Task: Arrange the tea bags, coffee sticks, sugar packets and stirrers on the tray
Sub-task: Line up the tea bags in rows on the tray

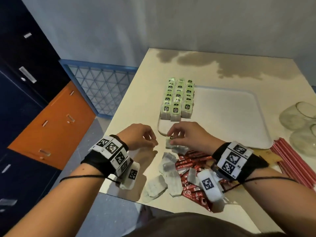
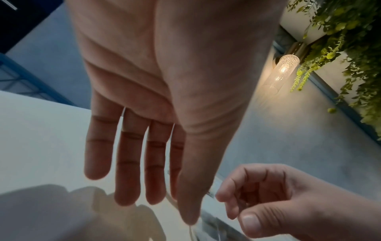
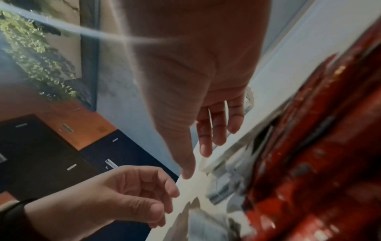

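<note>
A tea bag (image 1: pixel 169 141) is pinched by the right hand (image 1: pixel 186 135) just near of the tray (image 1: pixel 227 117), the left hand (image 1: pixel 136 136) loosely curled and empty; it is best laid squarely extending the three green-tagged rows (image 1: pixel 178 98).

We see a smooth cream table (image 1: pixel 136 93) with a faint sheen. On it, the white tray (image 1: pixel 227 117) looks like matt plastic. At its 9 o'clock edge the tea bags (image 1: pixel 177 98) carry glossy green paper tags. The loose tea bags (image 1: pixel 169 170) at 7 o'clock are thin white paper, beside shiny red foil coffee sticks (image 1: pixel 193 161). The glasses (image 1: pixel 301 115) at 3 o'clock are clear and ribbed.
</note>
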Available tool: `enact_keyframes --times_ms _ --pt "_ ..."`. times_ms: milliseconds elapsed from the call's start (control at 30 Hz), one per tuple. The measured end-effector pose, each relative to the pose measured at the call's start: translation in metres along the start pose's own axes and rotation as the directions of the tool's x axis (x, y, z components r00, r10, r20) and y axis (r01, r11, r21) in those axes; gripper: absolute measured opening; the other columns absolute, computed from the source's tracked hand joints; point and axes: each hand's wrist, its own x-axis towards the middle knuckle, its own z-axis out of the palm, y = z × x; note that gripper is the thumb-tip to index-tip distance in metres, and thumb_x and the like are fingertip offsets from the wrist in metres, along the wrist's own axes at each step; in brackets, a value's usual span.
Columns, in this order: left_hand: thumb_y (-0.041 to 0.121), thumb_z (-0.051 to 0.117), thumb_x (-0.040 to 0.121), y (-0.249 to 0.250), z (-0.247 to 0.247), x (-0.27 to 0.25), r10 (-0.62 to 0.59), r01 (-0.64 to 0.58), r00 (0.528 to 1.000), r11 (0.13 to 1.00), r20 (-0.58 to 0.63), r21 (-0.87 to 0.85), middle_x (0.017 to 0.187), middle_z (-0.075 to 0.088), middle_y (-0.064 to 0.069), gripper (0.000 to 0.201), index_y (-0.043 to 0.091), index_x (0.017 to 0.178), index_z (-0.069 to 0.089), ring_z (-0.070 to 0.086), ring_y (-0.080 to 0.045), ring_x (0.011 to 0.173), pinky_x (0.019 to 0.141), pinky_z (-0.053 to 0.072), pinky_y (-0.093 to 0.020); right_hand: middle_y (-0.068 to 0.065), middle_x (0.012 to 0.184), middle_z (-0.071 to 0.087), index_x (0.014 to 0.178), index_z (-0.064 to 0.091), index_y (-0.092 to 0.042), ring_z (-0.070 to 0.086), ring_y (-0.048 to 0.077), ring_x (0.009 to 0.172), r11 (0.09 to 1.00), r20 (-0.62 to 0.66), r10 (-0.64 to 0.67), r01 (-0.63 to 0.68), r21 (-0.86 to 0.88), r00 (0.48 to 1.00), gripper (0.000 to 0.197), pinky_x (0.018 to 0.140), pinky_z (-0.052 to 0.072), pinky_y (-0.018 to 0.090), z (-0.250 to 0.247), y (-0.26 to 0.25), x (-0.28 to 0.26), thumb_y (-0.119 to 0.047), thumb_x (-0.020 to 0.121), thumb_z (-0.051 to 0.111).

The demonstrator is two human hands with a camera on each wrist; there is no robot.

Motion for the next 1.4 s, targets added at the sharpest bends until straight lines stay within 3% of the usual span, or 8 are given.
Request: enact_keyframes --times_ms 100,200,400,533,767,1000,1200,1400 --pt "0.032 0.081 0.076 0.0 0.014 -0.022 -0.011 0.011 0.994 1.0 0.105 0.0 0.087 0.069 0.012 0.025 0.023 0.097 0.071 0.061 -0.004 0.078 0.07 0.047 -0.019 -0.01 0.08 0.063 0.095 0.073 -0.03 0.057 0.001 0.073 0.996 0.078 -0.076 0.08 -0.039 0.994 0.028 0.066 0.042 0.014 0.007 -0.005 -0.012 -0.037 0.071 0.085" --pt "0.041 0.085 0.069 0.005 0.027 -0.039 -0.015 0.004 0.983 0.998 0.185 0.058 0.087 0.061 0.015 0.038 0.026 0.097 0.064 0.056 -0.002 0.078 0.067 0.042 -0.018 -0.008 0.083 0.06 0.097 0.072 -0.032 0.054 0.004 0.073 0.987 0.178 -0.111 0.13 -0.097 0.978 0.037 0.066 0.043 0.023 0.01 -0.014 -0.025 -0.048 0.066 0.086" --pt "0.056 0.089 0.052 0.013 0.053 -0.049 -0.092 0.037 0.966 0.974 0.241 0.222 0.097 0.061 0.01 0.062 0.029 0.098 0.056 0.058 -0.013 0.09 0.083 0.052 -0.034 -0.015 0.106 0.047 0.116 0.06 -0.041 0.039 0.011 0.103 0.873 0.32 -0.077 0.219 -0.435 0.944 0.068 0.086 0.035 0.031 0.021 -0.017 -0.043 -0.069 0.057 0.078" --pt "0.053 0.088 0.054 0.02 0.057 -0.046 -0.089 0.026 0.975 0.956 0.203 0.294 0.098 0.063 0.011 0.058 0.03 0.099 0.059 0.06 -0.014 0.092 0.082 0.054 -0.036 -0.01 0.111 0.046 0.114 0.057 -0.04 0.034 0.012 0.105 0.827 0.299 -0.086 0.236 -0.511 0.95 0.064 0.086 0.03 0.032 0.027 -0.014 -0.047 -0.067 0.059 0.077" --pt "0.039 0.076 0.075 0.027 0.044 -0.036 -0.061 0.028 0.995 0.932 0.08 0.361 0.112 0.061 0.007 0.041 0.031 0.113 0.062 0.059 -0.017 0.105 0.085 0.051 -0.031 -0.005 0.11 0.048 0.104 0.058 -0.031 0.037 0.017 0.107 0.827 0.193 -0.042 0.142 -0.544 0.98 0.051 0.087 0.033 0.035 0.025 -0.009 -0.035 -0.062 0.067 0.073" --pt "0.045 0.078 0.071 0.018 0.045 -0.036 -0.156 0.135 0.988 0.885 0.012 0.445 0.113 0.064 0.005 0.051 0.027 0.115 0.06 0.062 -0.019 0.105 0.085 0.052 -0.033 -0.007 0.104 0.046 0.103 0.063 -0.034 0.037 0.015 0.103 0.85 0.175 -0.046 0.13 -0.51 0.984 0.05 0.088 0.033 0.034 0.026 -0.01 -0.031 -0.069 0.068 0.07" --pt "0.038 0.078 0.07 0.01 0.042 -0.031 -0.222 0.177 0.972 0.902 0.071 0.394 0.096 0.07 0.002 0.036 0.022 0.101 0.071 0.065 -0.018 0.088 0.072 0.051 -0.028 -0.008 0.1 0.044 0.093 0.065 -0.031 0.036 0.014 0.103 0.863 0.182 -0.042 0.127 -0.489 0.982 0.039 0.086 0.032 0.034 0.028 -0.01 -0.028 -0.063 0.072 0.071" --pt "0.041 0.075 0.079 -0.001 0.026 -0.029 -0.115 0.108 0.992 0.984 0.044 0.142 0.082 0.061 0.007 0.024 0.023 0.086 0.062 0.057 -0.013 0.079 0.06 0.04 -0.023 -0.008 0.106 0.053 0.081 0.066 -0.032 0.041 0.01 0.103 0.965 0.117 -0.059 0.086 -0.247 0.991 0.026 0.088 0.037 0.031 0.017 -0.005 -0.027 -0.051 0.07 0.08"
